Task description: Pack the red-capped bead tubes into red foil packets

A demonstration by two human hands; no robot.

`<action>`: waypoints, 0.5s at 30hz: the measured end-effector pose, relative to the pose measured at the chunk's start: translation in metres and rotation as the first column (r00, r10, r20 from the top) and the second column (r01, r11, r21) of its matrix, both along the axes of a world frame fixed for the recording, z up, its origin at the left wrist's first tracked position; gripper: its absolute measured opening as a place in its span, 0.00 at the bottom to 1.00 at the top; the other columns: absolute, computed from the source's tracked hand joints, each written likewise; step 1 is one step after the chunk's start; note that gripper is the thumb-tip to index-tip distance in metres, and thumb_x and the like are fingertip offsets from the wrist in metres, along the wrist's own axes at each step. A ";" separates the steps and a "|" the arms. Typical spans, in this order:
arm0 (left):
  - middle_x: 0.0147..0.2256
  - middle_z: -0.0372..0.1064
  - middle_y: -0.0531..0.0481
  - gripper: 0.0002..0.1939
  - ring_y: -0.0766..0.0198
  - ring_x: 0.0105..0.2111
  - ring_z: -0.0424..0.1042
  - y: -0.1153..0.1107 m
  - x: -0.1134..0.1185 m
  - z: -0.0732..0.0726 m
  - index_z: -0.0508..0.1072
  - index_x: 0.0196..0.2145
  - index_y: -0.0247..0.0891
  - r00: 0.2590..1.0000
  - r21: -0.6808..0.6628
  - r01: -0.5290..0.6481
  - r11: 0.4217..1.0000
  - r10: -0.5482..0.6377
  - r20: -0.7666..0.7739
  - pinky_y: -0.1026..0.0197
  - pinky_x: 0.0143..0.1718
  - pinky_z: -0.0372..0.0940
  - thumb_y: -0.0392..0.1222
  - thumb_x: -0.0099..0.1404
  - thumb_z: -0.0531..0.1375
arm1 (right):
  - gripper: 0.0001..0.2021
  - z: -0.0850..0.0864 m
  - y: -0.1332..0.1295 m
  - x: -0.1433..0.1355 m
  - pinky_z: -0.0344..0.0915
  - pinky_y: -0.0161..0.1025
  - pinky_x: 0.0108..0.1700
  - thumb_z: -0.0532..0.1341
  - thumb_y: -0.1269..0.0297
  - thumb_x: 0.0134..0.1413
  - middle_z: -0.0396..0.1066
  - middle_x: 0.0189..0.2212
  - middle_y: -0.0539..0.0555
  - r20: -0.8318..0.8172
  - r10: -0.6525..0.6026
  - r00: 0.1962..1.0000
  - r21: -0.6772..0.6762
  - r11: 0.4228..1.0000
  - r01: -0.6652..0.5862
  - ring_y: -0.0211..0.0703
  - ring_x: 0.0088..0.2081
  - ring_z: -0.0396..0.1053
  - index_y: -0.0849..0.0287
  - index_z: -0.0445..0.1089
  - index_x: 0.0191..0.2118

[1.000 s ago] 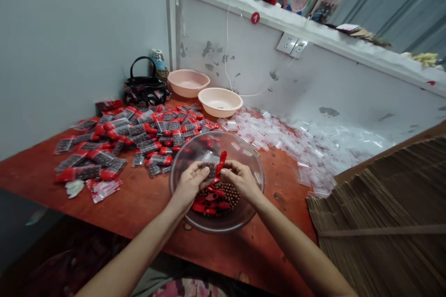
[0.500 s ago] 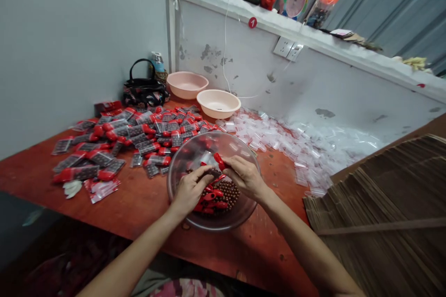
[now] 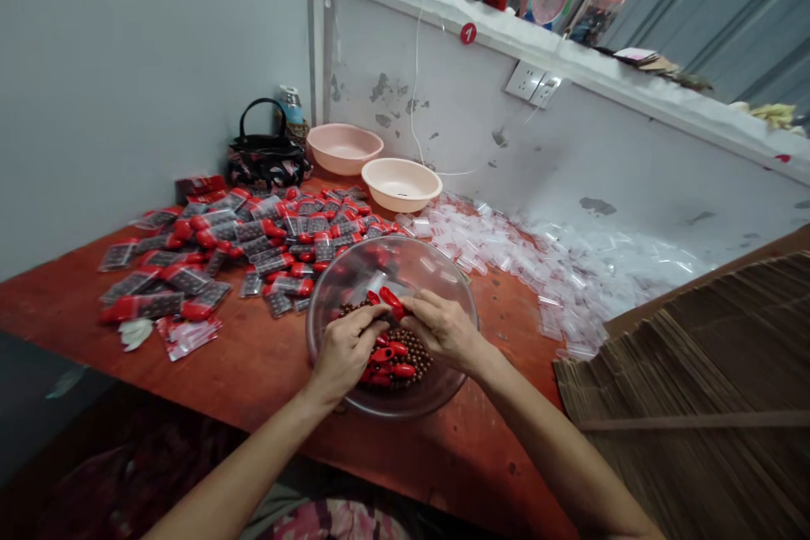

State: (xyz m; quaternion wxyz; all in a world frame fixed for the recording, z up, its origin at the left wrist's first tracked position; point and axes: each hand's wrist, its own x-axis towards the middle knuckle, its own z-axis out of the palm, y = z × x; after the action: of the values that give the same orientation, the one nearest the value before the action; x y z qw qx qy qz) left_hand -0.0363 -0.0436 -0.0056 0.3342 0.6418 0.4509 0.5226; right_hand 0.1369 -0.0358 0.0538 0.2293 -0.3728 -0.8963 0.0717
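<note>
Above a clear plastic bowl [image 3: 316, 363], my two hands meet fingertip to fingertip. My right hand [image 3: 443, 327] is closed in a pinch on a small red plastic piece [image 3: 392, 301]. My left hand [image 3: 345, 350] pinches a small dark piece, mostly hidden by the fingers; whether it touches the red piece I cannot tell. Inside the bowl lie many brown beads [image 3: 418, 353] and several loose red plastic pieces [image 3: 402, 370]. Another red tip shows just behind my fingers.
Filled red-capped clear packs [image 3: 186, 278] are heaped left on the red table [image 3: 266, 380]. Empty clear cases [image 3: 506, 249] spread right. A pink basin [image 3: 345, 148], a cream basin [image 3: 402, 186] and a black handbag [image 3: 269, 160] stand behind. Stacked brown cardboard [image 3: 696, 354] borders the right.
My hands have come closer together, and the dark piece in my left fingers is now mostly covered. The red piece has moved slightly left and down. The camera view has shifted a little.
</note>
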 end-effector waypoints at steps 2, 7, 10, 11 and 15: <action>0.35 0.75 0.49 0.11 0.57 0.36 0.72 -0.003 -0.001 0.001 0.76 0.37 0.43 0.999 0.010 0.003 1.000 -0.004 0.051 0.59 0.41 0.63 0.38 0.56 0.58 | 0.12 -0.001 -0.005 -0.001 0.63 0.34 0.31 0.50 0.68 0.58 0.63 0.31 0.54 0.046 -0.011 0.999 0.008 1.000 0.011 0.39 0.30 0.63 0.59 0.61 0.47; 0.37 0.74 0.47 0.12 0.56 0.37 0.71 -0.008 -0.001 -0.001 0.76 0.37 0.44 0.993 0.092 0.111 0.989 -0.108 -0.035 0.59 0.42 0.62 0.36 0.58 0.56 | 0.11 -0.008 -0.010 0.000 0.61 0.33 0.27 0.50 0.69 0.58 0.61 0.28 0.52 0.097 -0.013 0.995 0.042 0.999 0.009 0.38 0.26 0.60 0.59 0.60 0.47; 0.33 0.74 0.46 0.11 0.56 0.36 0.71 -0.007 -0.001 -0.005 0.76 0.35 0.43 0.986 0.120 0.134 0.984 -0.120 -0.120 0.58 0.42 0.61 0.36 0.58 0.56 | 0.11 -0.014 -0.006 0.003 0.61 0.33 0.28 0.50 0.68 0.58 0.62 0.28 0.52 0.087 0.023 0.996 0.036 0.999 -0.026 0.38 0.27 0.60 0.60 0.62 0.45; 0.33 0.74 0.45 0.10 0.56 0.36 0.71 -0.006 -0.002 -0.006 0.76 0.35 0.43 0.984 0.119 0.134 0.984 -0.117 -0.135 0.58 0.42 0.61 0.36 0.58 0.56 | 0.11 -0.015 -0.004 0.004 0.61 0.33 0.29 0.51 0.68 0.58 0.62 0.28 0.53 0.074 0.038 0.997 0.027 0.999 -0.040 0.38 0.27 0.61 0.60 0.62 0.45; 0.34 0.74 0.46 0.11 0.57 0.35 0.71 -0.001 -0.005 -0.003 0.76 0.36 0.43 0.976 0.058 0.159 0.986 -0.149 -0.157 0.59 0.40 0.62 0.38 0.59 0.54 | 0.14 -0.013 0.006 0.008 0.64 0.34 0.32 0.53 0.66 0.57 0.66 0.31 0.54 0.052 0.075 0.996 -0.060 0.996 -0.072 0.39 0.31 0.65 0.60 0.62 0.49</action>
State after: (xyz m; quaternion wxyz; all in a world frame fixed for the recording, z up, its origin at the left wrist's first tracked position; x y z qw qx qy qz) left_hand -0.0410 -0.0443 -0.0086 0.3156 0.7241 0.4052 0.4603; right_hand 0.1450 -0.0295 0.0405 0.1911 -0.3480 -0.9128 0.0960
